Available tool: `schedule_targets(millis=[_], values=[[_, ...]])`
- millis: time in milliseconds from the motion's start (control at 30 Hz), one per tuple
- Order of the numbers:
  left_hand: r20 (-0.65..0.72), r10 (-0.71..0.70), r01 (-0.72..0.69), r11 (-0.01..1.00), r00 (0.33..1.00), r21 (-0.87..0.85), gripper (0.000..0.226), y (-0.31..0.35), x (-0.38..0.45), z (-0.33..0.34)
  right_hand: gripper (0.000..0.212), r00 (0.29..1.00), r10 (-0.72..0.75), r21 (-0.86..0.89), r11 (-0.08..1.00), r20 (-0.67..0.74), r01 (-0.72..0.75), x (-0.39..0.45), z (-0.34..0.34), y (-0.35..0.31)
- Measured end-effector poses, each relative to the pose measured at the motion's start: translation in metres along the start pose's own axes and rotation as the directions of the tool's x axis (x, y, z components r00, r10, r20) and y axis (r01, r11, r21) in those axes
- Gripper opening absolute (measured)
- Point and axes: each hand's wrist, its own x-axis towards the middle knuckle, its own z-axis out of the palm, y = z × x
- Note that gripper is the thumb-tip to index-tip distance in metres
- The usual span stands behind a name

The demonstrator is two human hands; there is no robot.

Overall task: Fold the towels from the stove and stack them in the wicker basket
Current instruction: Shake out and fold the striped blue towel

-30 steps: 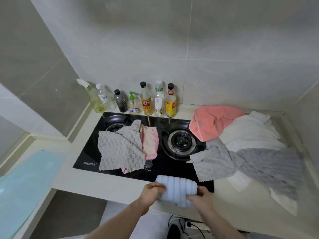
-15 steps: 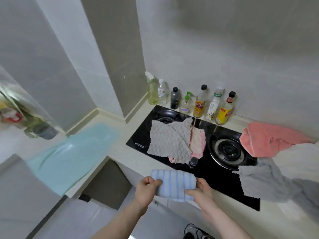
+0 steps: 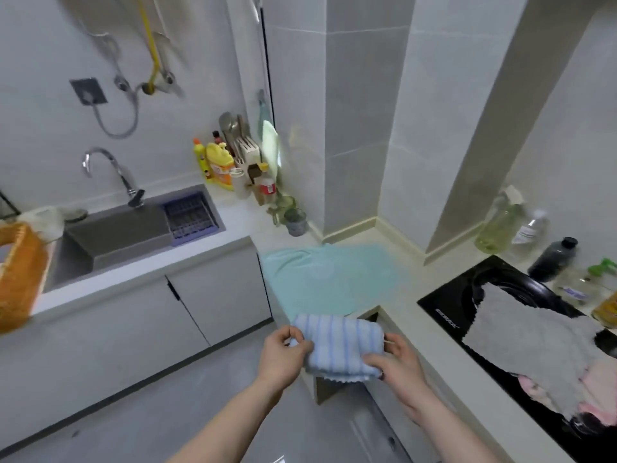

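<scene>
A folded blue-and-white striped towel (image 3: pixel 339 345) hangs in the air in front of me, over the floor. My left hand (image 3: pixel 283 357) grips its left end and my right hand (image 3: pixel 395 364) grips its right end. The wicker basket (image 3: pixel 16 279) stands at the far left on the counter beside the sink, cut off by the frame edge. On the black stove (image 3: pixel 447 315) at the right lies a grey waffle towel (image 3: pixel 531 352) with a pink towel (image 3: pixel 597 392) under it.
A light teal cloth (image 3: pixel 330 279) is spread on the corner counter. The sink (image 3: pixel 133 235) with its tap (image 3: pixel 110 172) sits left of it. Bottles and a knife block (image 3: pixel 247 152) stand in the corner; more bottles (image 3: pixel 547 259) line the wall behind the stove.
The view has swung left from the stove toward the sink and basket. Both hands keep hold of the striped towel, now away from the stove edge and over the floor.
</scene>
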Motion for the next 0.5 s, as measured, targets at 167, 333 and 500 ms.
schedule_targets(millis=[167,333,500], values=[[-0.091,0.013,-0.02,0.997,0.996,-0.077,0.024,0.003,0.015,-0.092,0.055,0.994,-0.025,-0.058,0.998,0.102,0.031,0.021,0.091,-0.03],[-0.222,-0.033,-0.008,0.983,0.975,-0.181,0.013,-0.004,0.029,-0.166,0.047,0.963,-0.039,-0.131,0.988,0.268,0.077,0.045,0.174,-0.062],[-0.339,-0.097,0.006,0.966,0.936,-0.257,0.011,-0.012,0.046,-0.239,0.052,0.903,-0.036,-0.165,0.979,0.428,0.117,0.071,0.268,-0.083]])
